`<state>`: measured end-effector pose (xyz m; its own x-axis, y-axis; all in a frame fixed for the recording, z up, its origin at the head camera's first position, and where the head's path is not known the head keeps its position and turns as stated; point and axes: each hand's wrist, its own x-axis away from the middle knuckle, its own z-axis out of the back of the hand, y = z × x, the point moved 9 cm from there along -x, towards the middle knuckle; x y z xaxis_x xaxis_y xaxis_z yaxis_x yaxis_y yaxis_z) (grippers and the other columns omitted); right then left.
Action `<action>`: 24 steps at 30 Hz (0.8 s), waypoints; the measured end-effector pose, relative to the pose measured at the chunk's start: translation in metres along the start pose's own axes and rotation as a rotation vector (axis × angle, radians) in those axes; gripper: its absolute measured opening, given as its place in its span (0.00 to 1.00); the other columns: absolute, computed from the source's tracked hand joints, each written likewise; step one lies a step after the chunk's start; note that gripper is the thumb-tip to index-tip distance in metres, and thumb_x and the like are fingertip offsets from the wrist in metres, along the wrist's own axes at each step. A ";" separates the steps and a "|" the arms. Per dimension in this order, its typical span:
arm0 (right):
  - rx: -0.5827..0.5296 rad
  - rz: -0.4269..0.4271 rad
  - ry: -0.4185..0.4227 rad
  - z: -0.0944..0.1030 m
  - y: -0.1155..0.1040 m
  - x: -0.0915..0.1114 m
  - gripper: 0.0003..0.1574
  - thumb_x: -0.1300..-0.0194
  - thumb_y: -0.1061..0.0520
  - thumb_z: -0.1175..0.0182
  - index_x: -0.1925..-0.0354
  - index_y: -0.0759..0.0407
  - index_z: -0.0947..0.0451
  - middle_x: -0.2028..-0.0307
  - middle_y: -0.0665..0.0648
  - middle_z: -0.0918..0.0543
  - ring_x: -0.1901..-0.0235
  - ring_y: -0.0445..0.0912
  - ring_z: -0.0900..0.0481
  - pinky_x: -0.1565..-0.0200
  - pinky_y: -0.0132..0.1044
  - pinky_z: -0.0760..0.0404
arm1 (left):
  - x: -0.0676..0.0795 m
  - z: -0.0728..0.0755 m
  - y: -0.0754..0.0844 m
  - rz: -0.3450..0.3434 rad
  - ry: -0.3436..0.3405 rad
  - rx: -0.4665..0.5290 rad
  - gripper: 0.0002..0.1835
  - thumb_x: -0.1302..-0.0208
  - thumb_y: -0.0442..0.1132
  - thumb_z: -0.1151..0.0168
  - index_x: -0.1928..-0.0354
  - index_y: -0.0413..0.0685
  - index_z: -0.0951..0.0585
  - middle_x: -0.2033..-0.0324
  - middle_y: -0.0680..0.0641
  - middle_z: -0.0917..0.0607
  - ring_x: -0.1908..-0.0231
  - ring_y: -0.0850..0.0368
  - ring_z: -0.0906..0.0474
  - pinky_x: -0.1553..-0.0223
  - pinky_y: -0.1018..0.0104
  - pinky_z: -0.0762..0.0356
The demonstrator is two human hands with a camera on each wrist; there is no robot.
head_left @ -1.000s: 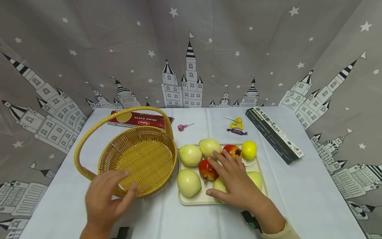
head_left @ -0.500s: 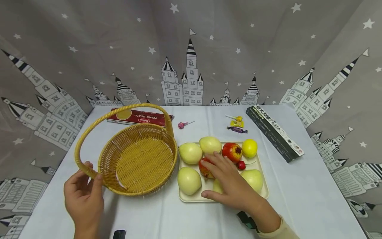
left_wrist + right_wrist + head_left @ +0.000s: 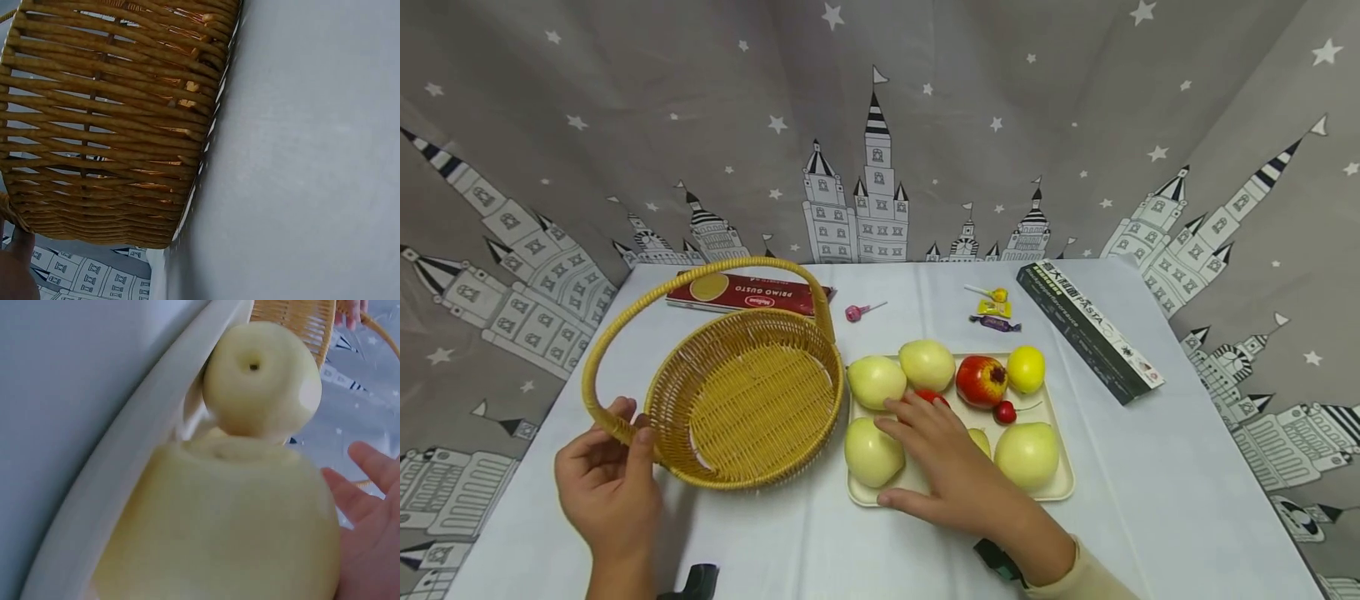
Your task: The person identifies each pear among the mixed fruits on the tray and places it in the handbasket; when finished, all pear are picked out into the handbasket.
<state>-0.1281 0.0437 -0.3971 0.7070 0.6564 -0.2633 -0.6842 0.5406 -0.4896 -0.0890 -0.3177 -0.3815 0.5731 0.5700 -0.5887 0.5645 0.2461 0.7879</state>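
On the left stands a round yellow wicker basket point(image 3: 760, 408) with a tall arched handle, and nothing lies in it. My left hand point(image 3: 610, 492) pinches the lower left end of that handle between thumb and fingers. A cream tray point(image 3: 1065, 487) beside the basket bears several pale yellow-green pears point(image 3: 874, 452), a pomegranate point(image 3: 981, 381), a cherry point(image 3: 1004, 412) and a lemon point(image 3: 1026, 369). Fingers spread, my right hand point(image 3: 955, 471) hovers over the tray's front middle. It partly hides a red fruit point(image 3: 931, 396) and another pear point(image 3: 980, 439). In the right wrist view, a pear point(image 3: 262, 381) shows near its fingers.
Behind the basket lies a red biscuit box point(image 3: 748, 292). A pink lollipop point(image 3: 857, 312), a yellow lollipop point(image 3: 997, 294) and wrapped candies point(image 3: 995, 322) lie at the back. A dark pasta box point(image 3: 1086, 329) lies right of them. A grey castle-print curtain point(image 3: 700, 100) surrounds the table.
My left hand has moved left from the basket's front rim and taken hold of the handle's base. My right hand has shifted left over the tray, uncovering the cherry and the right-hand pear.
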 end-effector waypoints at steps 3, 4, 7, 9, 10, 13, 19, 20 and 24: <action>0.029 0.007 0.033 0.000 -0.005 -0.004 0.43 0.39 0.32 0.40 0.32 0.46 0.36 0.30 0.49 0.39 0.28 0.51 0.49 0.29 0.54 0.47 | 0.001 0.003 -0.003 -0.002 0.010 0.093 0.20 0.48 0.12 0.42 0.53 0.22 0.32 0.50 0.27 0.22 0.47 0.41 0.23 0.46 0.61 0.22; 0.032 0.012 0.048 0.000 -0.007 -0.005 0.42 0.39 0.33 0.40 0.32 0.46 0.35 0.30 0.49 0.38 0.28 0.49 0.47 0.29 0.52 0.46 | 0.000 0.003 -0.004 -0.004 0.007 0.106 0.20 0.48 0.11 0.42 0.53 0.22 0.33 0.50 0.26 0.23 0.48 0.41 0.22 0.46 0.61 0.22; -0.029 0.023 0.077 -0.003 -0.012 -0.009 0.38 0.38 0.37 0.38 0.34 0.47 0.33 0.33 0.48 0.35 0.30 0.44 0.44 0.30 0.46 0.41 | 0.000 0.003 -0.005 -0.016 -0.019 0.061 0.20 0.48 0.12 0.42 0.52 0.22 0.33 0.49 0.26 0.24 0.49 0.43 0.21 0.46 0.62 0.21; -0.112 0.024 0.082 -0.008 -0.013 -0.012 0.36 0.37 0.39 0.38 0.36 0.48 0.31 0.34 0.48 0.33 0.33 0.40 0.41 0.31 0.41 0.38 | -0.001 0.003 -0.004 -0.028 -0.040 -0.015 0.20 0.46 0.13 0.42 0.52 0.23 0.34 0.49 0.26 0.24 0.50 0.44 0.20 0.47 0.63 0.21; -0.151 0.025 0.087 -0.011 -0.013 -0.013 0.34 0.37 0.40 0.38 0.37 0.49 0.31 0.35 0.49 0.32 0.34 0.40 0.39 0.32 0.41 0.36 | -0.002 0.003 -0.004 -0.033 -0.046 -0.049 0.20 0.45 0.13 0.42 0.52 0.24 0.34 0.49 0.27 0.23 0.50 0.45 0.20 0.47 0.64 0.21; -0.263 -0.007 0.087 -0.022 -0.008 -0.017 0.32 0.37 0.42 0.36 0.39 0.50 0.30 0.37 0.49 0.30 0.37 0.39 0.36 0.34 0.39 0.32 | -0.001 0.004 -0.005 -0.030 -0.051 0.001 0.19 0.46 0.13 0.42 0.53 0.25 0.34 0.49 0.27 0.23 0.52 0.46 0.19 0.48 0.66 0.21; -0.283 -0.109 -0.005 -0.047 0.008 -0.022 0.37 0.40 0.40 0.34 0.36 0.44 0.33 0.35 0.47 0.34 0.36 0.40 0.37 0.35 0.43 0.31 | -0.001 0.006 -0.012 -0.025 -0.051 0.127 0.19 0.46 0.13 0.42 0.54 0.25 0.35 0.50 0.25 0.24 0.53 0.45 0.19 0.48 0.65 0.20; -0.275 -0.120 -0.020 -0.050 0.010 -0.022 0.38 0.41 0.40 0.34 0.35 0.43 0.34 0.35 0.47 0.35 0.36 0.40 0.38 0.35 0.44 0.31 | -0.002 0.006 -0.013 -0.025 -0.052 0.122 0.19 0.46 0.13 0.42 0.53 0.25 0.35 0.50 0.25 0.24 0.53 0.45 0.19 0.48 0.64 0.20; -0.276 -0.132 -0.031 -0.055 0.014 -0.023 0.40 0.44 0.41 0.31 0.37 0.41 0.34 0.35 0.46 0.35 0.37 0.40 0.36 0.36 0.44 0.30 | -0.001 0.008 -0.016 -0.016 -0.051 0.107 0.20 0.46 0.12 0.43 0.53 0.26 0.35 0.50 0.25 0.24 0.53 0.45 0.20 0.48 0.64 0.20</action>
<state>-0.1446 0.0071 -0.4440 0.7781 0.6077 -0.1591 -0.5090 0.4616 -0.7265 -0.0942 -0.3285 -0.3946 0.5915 0.5251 -0.6119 0.6325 0.1685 0.7560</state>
